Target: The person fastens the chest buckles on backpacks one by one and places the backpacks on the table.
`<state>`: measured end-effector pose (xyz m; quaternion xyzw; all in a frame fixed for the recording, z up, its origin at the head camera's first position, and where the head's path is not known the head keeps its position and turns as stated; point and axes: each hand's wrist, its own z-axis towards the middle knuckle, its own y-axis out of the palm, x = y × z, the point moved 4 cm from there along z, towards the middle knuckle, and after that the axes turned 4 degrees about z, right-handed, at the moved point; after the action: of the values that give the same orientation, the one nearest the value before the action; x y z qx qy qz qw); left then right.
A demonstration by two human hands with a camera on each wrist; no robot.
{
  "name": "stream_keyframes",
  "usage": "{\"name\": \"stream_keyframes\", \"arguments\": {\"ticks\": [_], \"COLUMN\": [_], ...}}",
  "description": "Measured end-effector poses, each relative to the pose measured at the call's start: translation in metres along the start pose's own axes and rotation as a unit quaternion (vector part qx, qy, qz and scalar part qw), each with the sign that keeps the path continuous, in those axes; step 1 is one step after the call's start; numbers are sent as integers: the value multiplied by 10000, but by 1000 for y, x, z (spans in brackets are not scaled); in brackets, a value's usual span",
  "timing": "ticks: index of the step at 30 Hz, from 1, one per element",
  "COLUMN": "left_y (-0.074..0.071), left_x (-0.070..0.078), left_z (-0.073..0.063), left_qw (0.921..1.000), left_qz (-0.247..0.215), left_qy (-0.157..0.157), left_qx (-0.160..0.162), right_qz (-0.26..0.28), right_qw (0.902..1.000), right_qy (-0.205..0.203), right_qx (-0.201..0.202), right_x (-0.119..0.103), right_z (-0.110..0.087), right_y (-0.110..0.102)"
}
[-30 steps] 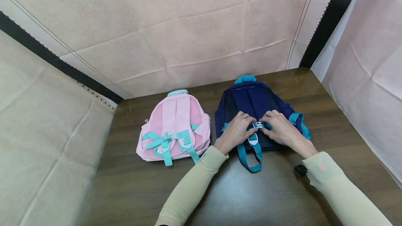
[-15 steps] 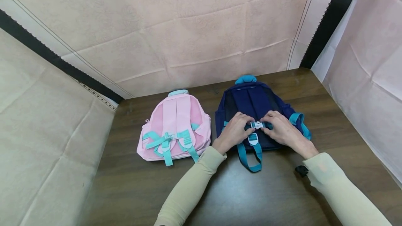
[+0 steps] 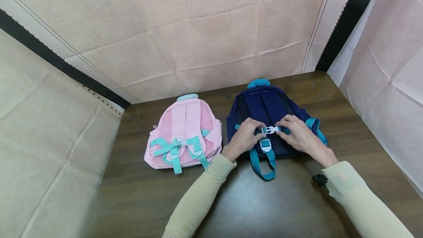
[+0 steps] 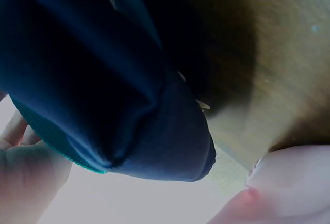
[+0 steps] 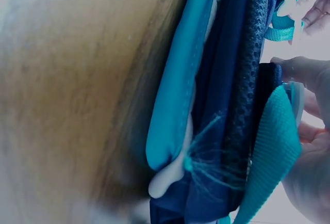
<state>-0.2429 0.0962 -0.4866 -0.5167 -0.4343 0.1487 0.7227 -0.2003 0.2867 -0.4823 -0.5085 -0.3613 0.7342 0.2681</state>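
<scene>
A navy backpack [image 3: 261, 105] lies on the table with its strap side up. Across its lower middle sits a white side-release buckle [image 3: 271, 130] on teal webbing. My left hand [image 3: 245, 137] pinches the buckle's left end between thumb and fingers. On the other side my right hand [image 3: 300, 135] pinches the right end, where white prongs show; whether the two halves still touch is too small to tell. A teal strap loop with a white adjuster [image 3: 265, 145] hangs below. In the right wrist view, teal webbing [image 5: 273, 146] runs beside the right hand's fingers.
A pink backpack [image 3: 185, 120] with mint straps lies just left of the navy one. Both rest on a brown wooden table [image 3: 257, 208]. Pale fabric walls [image 3: 198, 39] rise behind and at the sides. A small black object [image 3: 319, 180] is by the right cuff.
Both hands have shifted slightly apart, the left one leftward and the right one rightward. More of the white buckle shows between them, with its prongs now visible. The pink backpack has stayed put.
</scene>
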Motion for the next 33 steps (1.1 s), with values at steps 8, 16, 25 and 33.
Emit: {"name": "stream_keyframes", "arguments": {"ticks": [8,16,25,33], "left_y": [-1,-2,-2,-2], "left_x": [-2,-2,-1,0], "left_z": [0,0,3,6], "left_qw": [9996,9995,9996,9998], "left_qz": [-263,-300,-228,-49], "left_qy": [-55,-64,-81,-44], "left_qx": [38,63,115,194], "right_qz": [107,147,180,208], "right_qw": [9999,9997,9991,9992], "right_qy": [39,91,-94,-102], "right_qx": [90,178,366,341], "right_x": [4,4,2,1], "right_z": [-3,-5,-5,-3], "right_y": [-2,-3,-3,-4]}}
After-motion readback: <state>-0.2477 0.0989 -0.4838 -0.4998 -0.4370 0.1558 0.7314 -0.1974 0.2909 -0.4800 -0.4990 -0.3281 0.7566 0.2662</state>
